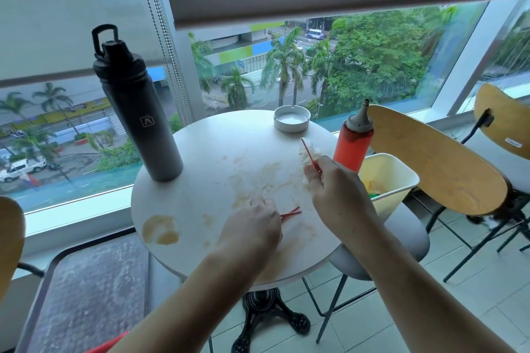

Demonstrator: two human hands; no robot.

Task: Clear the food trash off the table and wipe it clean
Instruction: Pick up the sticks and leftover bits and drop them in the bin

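Head view: I'm pinching red strips (291, 213) with my left hand (252, 226), my right hand (334, 192) gripping a stick and wrapper (311, 152); bin (401, 180) at three o'clock is waiting next

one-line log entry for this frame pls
phase: clearing trash | left hand: pinching red sticks off table | right hand: holding red stick and crumpled wrapper | spills: unwiped

The table (200, 255) centre lies open (stained only); bottle (137, 112), ashtray (292, 118) and sauce bottle (354, 140) crowd its rim.
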